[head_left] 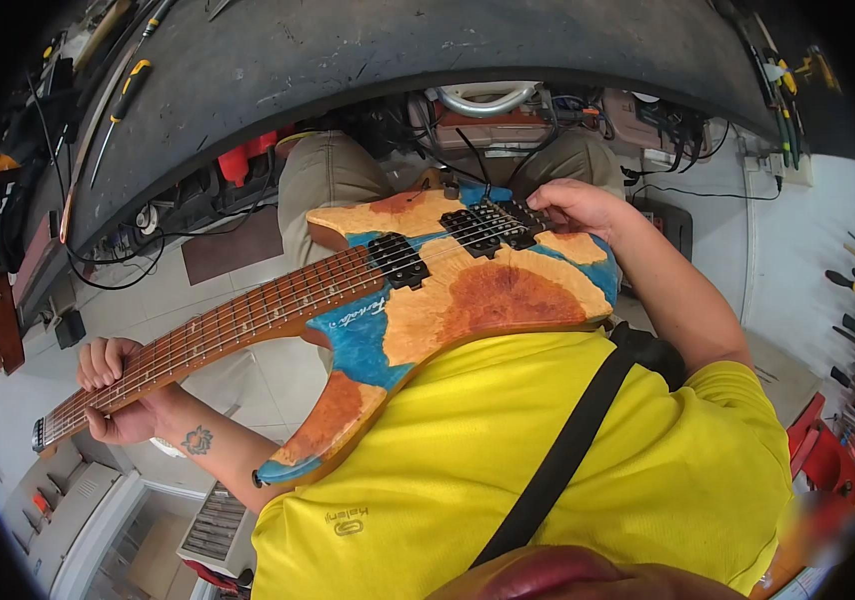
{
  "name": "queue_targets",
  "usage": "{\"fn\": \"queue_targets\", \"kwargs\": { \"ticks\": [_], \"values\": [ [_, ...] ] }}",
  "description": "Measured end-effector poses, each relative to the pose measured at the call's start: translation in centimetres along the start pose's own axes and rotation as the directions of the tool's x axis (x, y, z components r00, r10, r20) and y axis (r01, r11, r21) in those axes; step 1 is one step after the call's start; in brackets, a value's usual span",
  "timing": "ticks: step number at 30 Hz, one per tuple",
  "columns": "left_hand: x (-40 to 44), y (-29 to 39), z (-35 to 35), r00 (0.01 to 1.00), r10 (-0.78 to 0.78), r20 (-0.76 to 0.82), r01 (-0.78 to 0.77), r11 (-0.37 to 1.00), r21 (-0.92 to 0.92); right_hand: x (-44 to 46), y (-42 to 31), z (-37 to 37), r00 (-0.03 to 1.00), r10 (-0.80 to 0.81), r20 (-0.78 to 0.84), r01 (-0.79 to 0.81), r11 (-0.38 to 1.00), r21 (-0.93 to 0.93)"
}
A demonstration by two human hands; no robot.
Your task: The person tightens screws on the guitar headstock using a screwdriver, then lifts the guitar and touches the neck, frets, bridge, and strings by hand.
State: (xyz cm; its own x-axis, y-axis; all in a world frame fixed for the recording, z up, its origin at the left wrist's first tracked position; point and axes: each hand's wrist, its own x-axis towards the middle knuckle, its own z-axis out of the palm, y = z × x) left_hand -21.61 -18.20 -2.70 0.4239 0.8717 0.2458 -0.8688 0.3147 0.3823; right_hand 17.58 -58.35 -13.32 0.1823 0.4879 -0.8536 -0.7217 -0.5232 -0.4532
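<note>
A headless electric guitar [508, 290] with a blue, tan and reddish-brown body lies across my lap and against my yellow shirt. Its brown neck [238, 318] points to the lower left. My left hand [120, 388] is wrapped round the neck near its far end, fingers over the strings and thumb at the near edge. At the other end of the strings, my right hand [580, 210] has its fingers curled against the end of the black bridge [518, 222]; the fingertips are partly hidden. Two black pickups, one of them the neck pickup [400, 262], sit under the strings.
A dark workbench [368, 45] runs across the top, with a yellow-and-black screwdriver [131, 90] near its left edge. Cables and boxes lie under it. More hand tools [853, 285] hang along the right wall. A black strap [558, 450] crosses my chest.
</note>
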Motion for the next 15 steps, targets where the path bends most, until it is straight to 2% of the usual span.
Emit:
{"fn": "queue_targets", "kwargs": {
  "ticks": [11, 13, 15],
  "values": [
    [0.0, -0.1, 0.4, 1.000, -0.020, 0.002, 0.020, 1.000, -0.021, 0.8, 0.4, -0.6, 1.000, -0.004, 0.016, 0.005, 0.999, -0.045],
    [0.0, -0.2, 0.4, 1.000, -0.020, 0.006, 0.020, 1.000, -0.024, -0.2, 0.0, 1.2, 1.000, 0.030, 0.006, -0.031, 0.990, 0.134],
    [0.0, -0.3, 0.5, 1.000, -0.021, 0.001, 0.021, 0.999, -0.027, 0.8, 0.4, -0.4, 1.000, 0.016, 0.003, -0.016, 0.998, 0.068]
  ]
}}
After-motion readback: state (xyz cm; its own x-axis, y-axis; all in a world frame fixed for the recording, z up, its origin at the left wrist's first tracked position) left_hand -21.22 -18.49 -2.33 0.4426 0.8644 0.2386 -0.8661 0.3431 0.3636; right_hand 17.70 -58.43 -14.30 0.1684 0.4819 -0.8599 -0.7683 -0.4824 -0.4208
